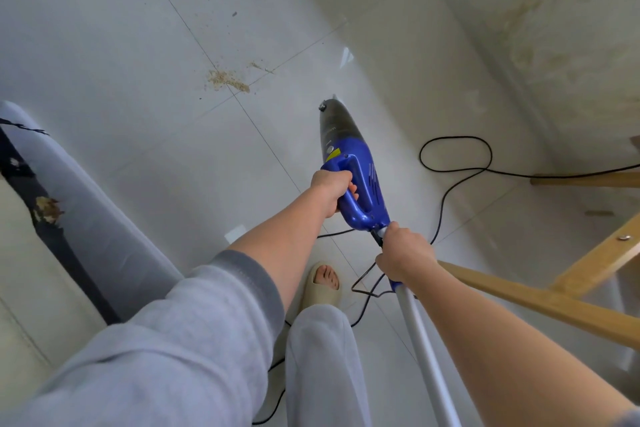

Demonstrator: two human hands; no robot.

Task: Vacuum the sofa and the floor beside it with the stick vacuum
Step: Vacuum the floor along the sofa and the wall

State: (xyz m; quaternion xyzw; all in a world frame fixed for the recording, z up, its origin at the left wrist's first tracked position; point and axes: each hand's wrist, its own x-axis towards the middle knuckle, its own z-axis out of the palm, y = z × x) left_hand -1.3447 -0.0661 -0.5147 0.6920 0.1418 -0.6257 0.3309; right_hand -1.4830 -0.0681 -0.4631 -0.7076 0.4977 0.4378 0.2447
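Gripping the blue stick vacuum [356, 184] with left hand [332, 192] and right hand [403, 253], operator should steer toward crumb pile [227, 80], clear of cord [450, 163].

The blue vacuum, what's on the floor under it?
Under the blue vacuum lies pale tiled floor and a looping black cord. The crumb pile sits farther off. Tiles directly beneath its body are hidden.
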